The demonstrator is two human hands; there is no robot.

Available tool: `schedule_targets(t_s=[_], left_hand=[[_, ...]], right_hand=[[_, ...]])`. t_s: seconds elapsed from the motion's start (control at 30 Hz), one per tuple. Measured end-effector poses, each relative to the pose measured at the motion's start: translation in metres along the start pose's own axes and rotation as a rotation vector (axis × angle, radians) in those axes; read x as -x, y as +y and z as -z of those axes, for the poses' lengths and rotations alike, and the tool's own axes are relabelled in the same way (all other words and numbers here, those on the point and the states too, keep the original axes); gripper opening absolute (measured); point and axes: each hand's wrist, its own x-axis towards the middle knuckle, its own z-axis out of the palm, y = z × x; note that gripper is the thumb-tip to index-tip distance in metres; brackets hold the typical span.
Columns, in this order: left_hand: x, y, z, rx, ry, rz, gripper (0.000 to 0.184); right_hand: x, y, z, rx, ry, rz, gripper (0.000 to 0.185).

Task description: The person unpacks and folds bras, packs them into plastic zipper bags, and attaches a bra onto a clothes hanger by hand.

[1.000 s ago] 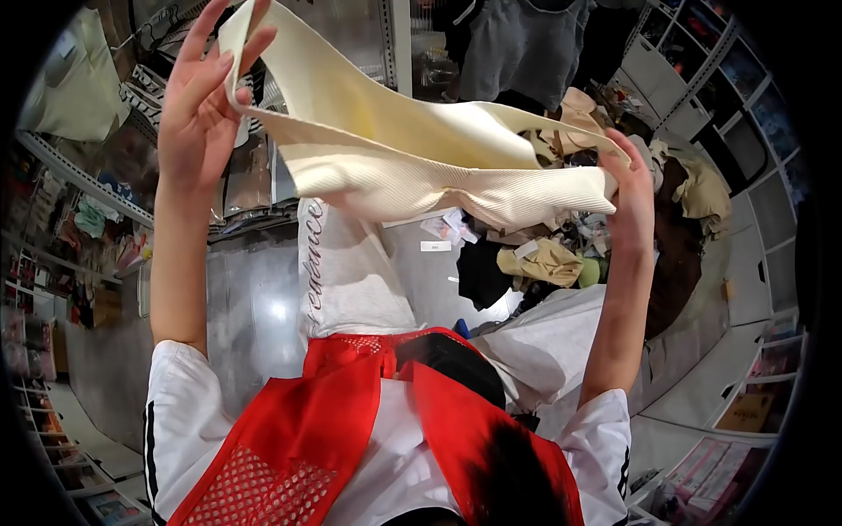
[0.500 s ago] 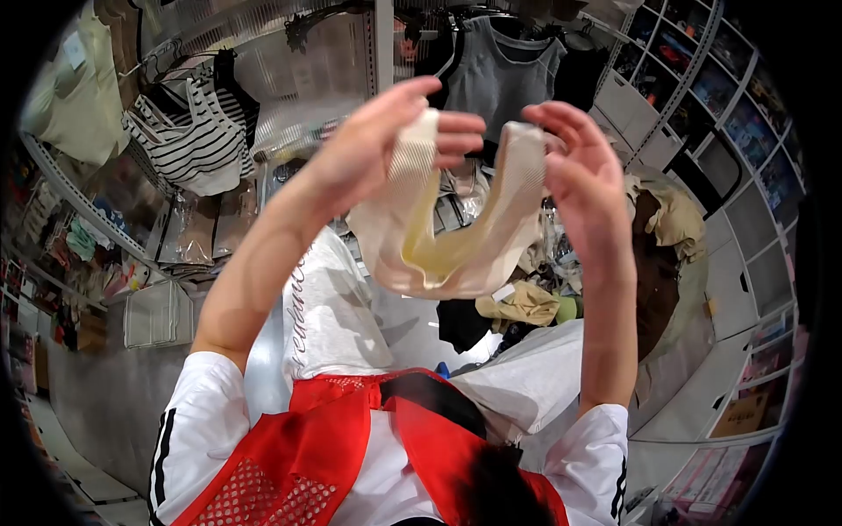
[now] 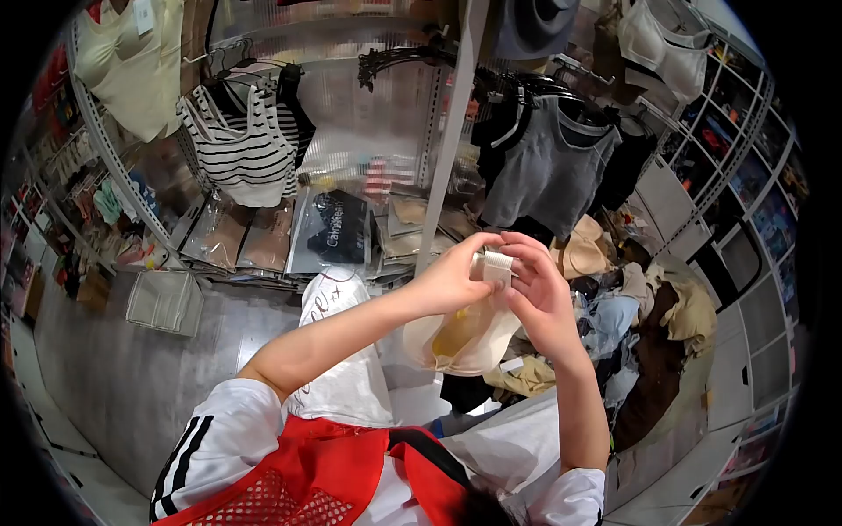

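Observation:
A cream bra [image 3: 469, 337] with ribbed ends hangs below my two hands, its cups downward and a yellowish lining showing inside. My left hand [image 3: 460, 276] is closed on the ribbed ends, thumb pressed against the fabric from the left. My right hand [image 3: 545, 294] grips the same ends from the right with its fingers curled. The hands meet at the top of the bra, and the ends are brought together between them. Part of the ribbed fabric is hidden behind my fingers.
To the right a large bag [image 3: 649, 386] overflows with garments. A striped top [image 3: 241, 153] and a grey top [image 3: 553, 167] hang on racks ahead. Packaged garments [image 3: 329, 228] lie below. A white wire basket [image 3: 165, 302] sits on the floor at left.
My hands have come down and together from being apart, bringing the bra's two ribbed ends to meet. The view has shifted, showing more of the racks.

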Motion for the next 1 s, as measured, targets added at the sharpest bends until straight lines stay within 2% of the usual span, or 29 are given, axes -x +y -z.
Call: schedule_targets(t_s=[0.03, 0.1, 0.2, 0.3, 0.37, 0.43, 0.5, 0.6, 0.63, 0.7, 0.8, 0.9, 0.97, 1.0], left_hand=[[-0.001, -0.002, 0.006, 0.041, -0.026, 0.023, 0.052], [-0.001, -0.016, 0.015, 0.037, 0.081, -0.078, 0.051], [0.002, -0.021, 0.045, 0.552, 0.108, 0.126, 0.050], [0.000, -0.036, 0.074, 0.826, 0.196, 0.111, 0.050], [-0.002, -0.051, 0.089, 0.902, 0.194, 0.092, 0.050], [-0.005, -0.071, 0.105, 0.884, 0.199, 0.091, 0.049], [-0.004, -0.094, 0.120, 0.770, 0.213, 0.119, 0.049], [0.012, -0.135, 0.129, 0.710, 0.206, 0.189, 0.048], [0.016, -0.145, 0.130, 0.700, 0.201, 0.207, 0.048], [0.025, -0.152, 0.132, 0.658, 0.133, 0.204, 0.048], [0.030, -0.150, 0.149, 0.625, 0.093, 0.198, 0.049], [0.034, -0.178, 0.156, 0.536, 0.155, 0.125, 0.050], [0.034, -0.174, 0.160, 0.569, 0.205, 0.129, 0.050], [0.037, -0.167, 0.161, 0.697, 0.210, 0.171, 0.050]], right_hand=[[-0.007, 0.001, -0.002, 0.109, 0.015, -0.005, 0.038], [-0.024, 0.005, -0.002, 0.420, 0.123, 0.021, 0.033], [-0.064, 0.020, 0.002, 0.399, 0.164, 0.112, 0.030], [-0.129, 0.026, -0.018, 0.385, 0.006, 0.185, 0.033], [-0.184, 0.038, -0.043, 0.281, -0.019, 0.083, 0.041], [-0.256, 0.077, -0.062, 0.512, 0.227, 0.168, 0.049], [-0.309, 0.094, -0.078, 0.641, 0.513, -0.068, 0.052], [-0.370, 0.140, -0.068, 1.095, 1.054, 0.236, 0.050], [-0.388, 0.142, -0.056, 1.135, 1.151, 0.310, 0.044], [-0.398, 0.137, -0.037, 1.235, 1.014, 0.131, 0.032], [-0.395, 0.129, -0.032, 1.342, 0.963, 0.180, 0.021], [-0.388, 0.132, -0.030, 1.238, 0.874, 0.466, 0.018], [-0.387, 0.130, -0.035, 1.166, 0.933, 0.540, 0.021], [-0.388, 0.125, -0.039, 1.121, 0.972, 0.564, 0.021]])
